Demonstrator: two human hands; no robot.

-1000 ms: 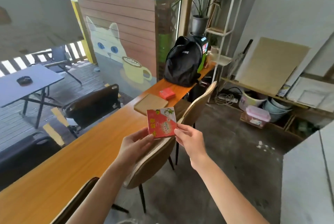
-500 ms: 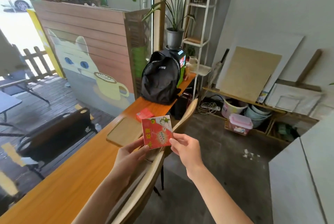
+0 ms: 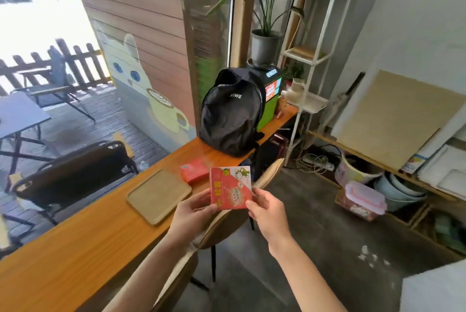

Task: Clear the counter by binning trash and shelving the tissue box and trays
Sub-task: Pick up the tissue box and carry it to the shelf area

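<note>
— Two hands carry one thing between them: the flat red printed tissue pack (image 3: 230,188), near the centre of the frame, a little below the middle. The left hand (image 3: 191,211) pinches its lower left edge, thumb on the printed face; the right hand (image 3: 268,208) pinches its lower right corner. Neither grip is spread.

— What has changed over the last second?

— The view, mostly. It has swung right and closed in along the long orange wooden worktop (image 3: 75,243). The black backpack (image 3: 230,115) and the white metal shelf rack (image 3: 314,59) at the upper right now loom much larger, and the outdoor table has slid off to the left edge. The pack keeps the same two-handed hold, upright, face toward the camera.

— So the person is walking?

— My reading, yes: toward the far end, where the shelves stand. That fits shelving the tissue box rather than binning anything.

— And what stays on the worktop?

— A tan rectangular tray (image 3: 158,195) lies flat just left of the hands, and a small red box (image 3: 194,170) sits just beyond it, toward the backpack. Both look untouched, so the task seems to be at an early or middle stage.

— Any worry?

— A tan chair back (image 3: 239,213) sits directly under the hands, close to the path. I cannot see a bin anywhere in the frame.
</note>
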